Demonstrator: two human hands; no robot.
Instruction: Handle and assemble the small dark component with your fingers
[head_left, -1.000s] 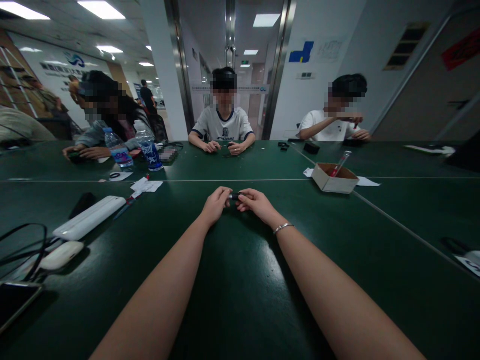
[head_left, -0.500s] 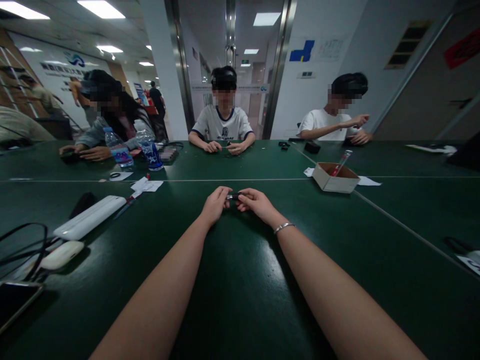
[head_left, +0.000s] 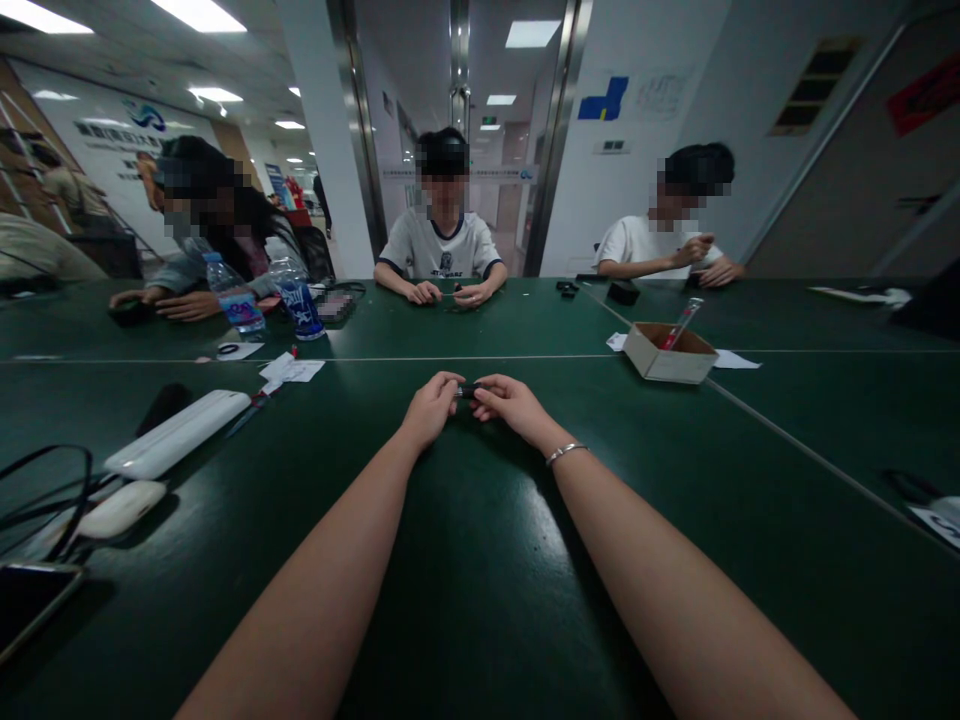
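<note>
A small dark cylindrical object with a silvery end spans the gap between my two hands, just above or on the green table. My left hand pinches its silvery end between thumb and fingers. At the dark end, my right hand is closed with thumb and fingertips. Fingers cover both ends, so its exact kind does not show. A silver bracelet circles my right wrist.
At left lie a white oblong case, a pale rounded device, cables and a phone. Two bottles stand farther back. An open box holding a red-and-clear tube sits at right. Several people sit across the table.
My hands and the object between them stay almost still. The person at far right has lowered a raised hand, and the view has shifted very slightly.
</note>
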